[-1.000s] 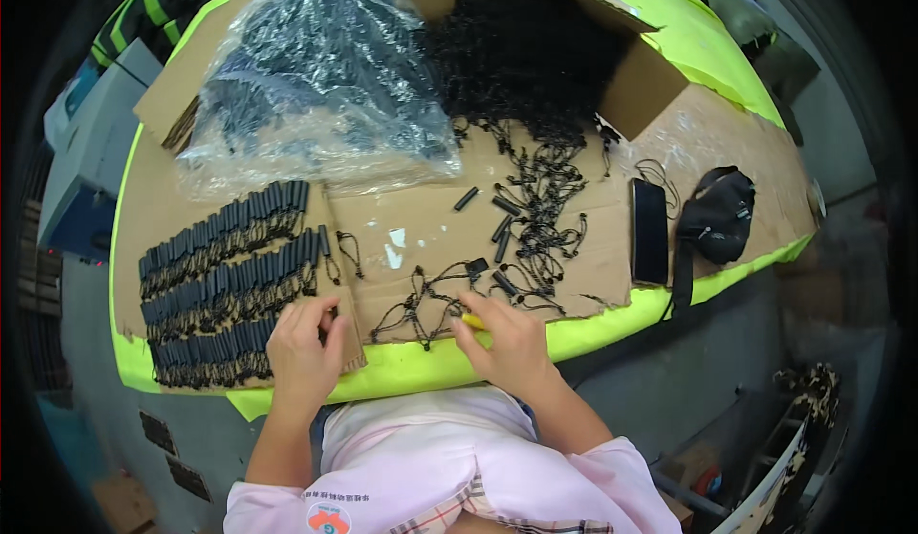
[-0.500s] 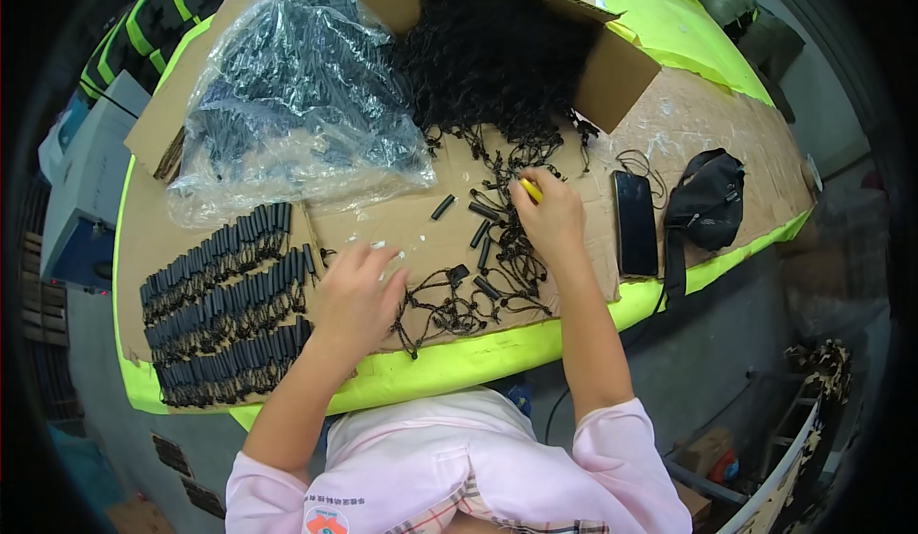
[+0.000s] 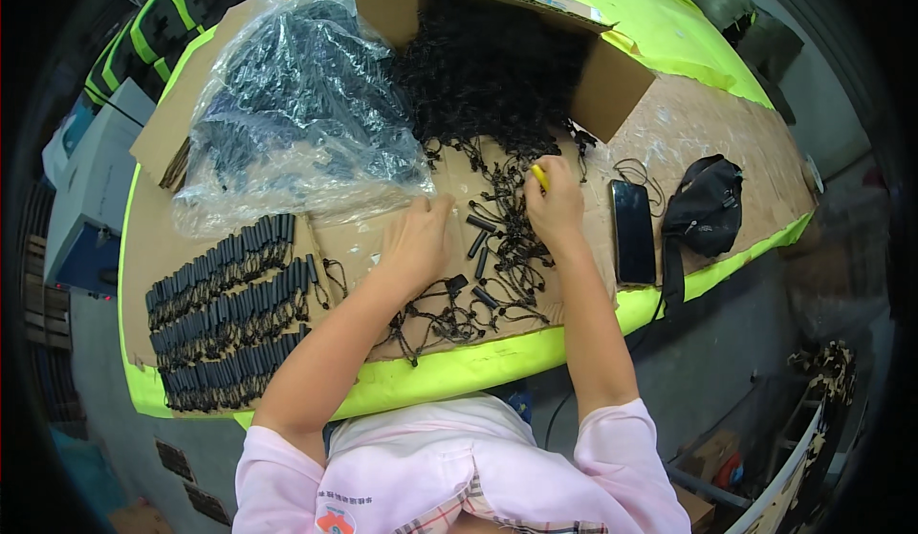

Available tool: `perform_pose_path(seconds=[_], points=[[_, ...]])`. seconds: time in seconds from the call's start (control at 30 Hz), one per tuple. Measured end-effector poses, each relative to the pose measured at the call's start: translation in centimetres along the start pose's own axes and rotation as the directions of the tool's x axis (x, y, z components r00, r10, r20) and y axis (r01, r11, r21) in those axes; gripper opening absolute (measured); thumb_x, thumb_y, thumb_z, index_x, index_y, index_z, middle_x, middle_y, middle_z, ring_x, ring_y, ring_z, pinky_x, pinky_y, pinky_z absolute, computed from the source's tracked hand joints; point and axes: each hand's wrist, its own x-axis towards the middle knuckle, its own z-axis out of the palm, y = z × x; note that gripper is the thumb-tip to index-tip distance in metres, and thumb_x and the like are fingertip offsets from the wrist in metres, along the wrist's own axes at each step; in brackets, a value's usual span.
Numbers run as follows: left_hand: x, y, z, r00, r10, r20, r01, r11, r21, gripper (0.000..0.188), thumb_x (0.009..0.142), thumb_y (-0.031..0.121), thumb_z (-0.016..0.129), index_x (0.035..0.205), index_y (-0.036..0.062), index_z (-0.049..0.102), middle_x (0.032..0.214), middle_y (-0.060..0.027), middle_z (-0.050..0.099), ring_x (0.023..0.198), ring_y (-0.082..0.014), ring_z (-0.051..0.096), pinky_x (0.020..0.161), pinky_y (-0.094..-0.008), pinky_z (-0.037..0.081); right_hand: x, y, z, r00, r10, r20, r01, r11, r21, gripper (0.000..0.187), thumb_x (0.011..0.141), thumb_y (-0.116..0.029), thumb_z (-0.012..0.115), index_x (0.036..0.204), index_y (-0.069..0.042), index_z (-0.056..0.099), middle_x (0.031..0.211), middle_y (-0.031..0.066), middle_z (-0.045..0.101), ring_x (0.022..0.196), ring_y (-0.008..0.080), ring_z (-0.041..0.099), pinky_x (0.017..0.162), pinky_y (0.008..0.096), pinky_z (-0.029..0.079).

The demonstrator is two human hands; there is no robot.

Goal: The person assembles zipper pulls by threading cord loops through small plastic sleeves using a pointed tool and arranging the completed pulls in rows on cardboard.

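My right hand (image 3: 557,199) is closed round a small yellow tool (image 3: 541,178), whose working end I cannot make out. It hovers at the edge of a tangle of black elastic cord loops (image 3: 512,204) on the cardboard. My left hand (image 3: 419,238) rests on the cardboard with its fingertips drawn together; whatever they hold is hidden. Between the hands lie several loose black tubes (image 3: 480,243), and nearer me is a loose cluster of corded loops (image 3: 449,319). To the left, three rows of black tubes with cord loops (image 3: 229,306) are lined up.
A clear plastic bag of dark pieces (image 3: 296,104) sits back left. Beside it, an opened cardboard box (image 3: 617,85) spills black cords. A phone (image 3: 633,233) and a black pouch (image 3: 706,204) lie right. Yellow-green cloth (image 3: 459,362) edges the table.
My left hand has moved right and away from me, onto the spot where a loose black tube lay; that tube is now out of sight. The right hand has shifted slightly right.
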Motion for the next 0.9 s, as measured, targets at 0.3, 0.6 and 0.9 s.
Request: perform_pose_path(seconds=[0.3, 0.6, 0.9], points=[[-4.6, 2.0, -2.5, 0.915, -0.259, 0.311, 0.233, -0.291, -0.928, 0.032, 0.084, 0.007, 0.056, 0.115, 0.0042, 0.049, 0.075, -0.0006, 0.054, 0.057, -0.0069, 0.050, 0.049, -0.0203, 0.045, -6.5, -7.8, -4.2, 0.837, 0.059, 0.544, -0.527, 0.358, 0.771, 0.014, 0.083, -0.004, 0.059, 0.096, 0.001, 0.057, 0.076, 0.0055, 0.063, 0.053, 0.0010, 0.046, 0.045, 0.0145, 0.034], [-7.1, 1.6, -2.0, 0.932, -0.251, 0.261, 0.161, -0.359, -0.919, 0.034, 0.083, 0.007, 0.059, 0.114, 0.0016, 0.047, 0.076, -0.0011, 0.054, 0.059, -0.0072, 0.051, 0.051, -0.0204, 0.045, -8.9, -9.3, -4.1, 0.871, -0.015, 0.492, -0.421, 0.495, 0.761, 0.009, 0.085, -0.005, 0.059, 0.091, 0.001, 0.057, 0.070, 0.0011, 0.059, 0.061, 0.0047, 0.053, 0.051, 0.0170, 0.041], [-7.8, 2.2, -0.9, 0.956, -0.293, -0.015, -0.030, -0.047, -0.998, 0.032, 0.085, 0.006, 0.058, 0.114, -0.0007, 0.047, 0.084, -0.0071, 0.057, 0.065, -0.0078, 0.052, 0.057, -0.0213, 0.047, -9.7, -9.9, -2.8, 0.888, 0.030, 0.459, -0.411, 0.498, 0.763, 0.011, 0.083, -0.008, 0.061, 0.087, 0.002, 0.059, 0.062, 0.0030, 0.059, 0.055, 0.0064, 0.053, 0.050, 0.0206, 0.043]])
